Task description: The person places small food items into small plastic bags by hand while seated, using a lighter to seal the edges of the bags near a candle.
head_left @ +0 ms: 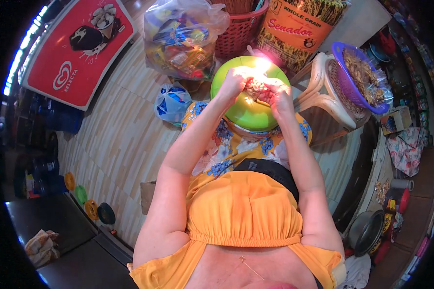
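Note:
Both of my hands are raised over a round bright green basin (248,115) at my lap. My left hand (234,83) and my right hand (279,94) have their fingers pinched at either side of a small bundle of pale pinkish-brown pieces (256,90). It looks like a little clear bag, but glare blurs its edges. Just beyond the fingertips, a bright flame-like light (263,63) shines at the basin's far side; its source is washed out. The basin's inside is partly hidden by my hands.
A purple basket (340,60) of brown pieces sits on a stool (318,91) at the right. A large clear bag of colourful packets (178,43), a red basket (238,36) and a grain sack (299,31) stand beyond. A small blue-white bag (172,103) lies left.

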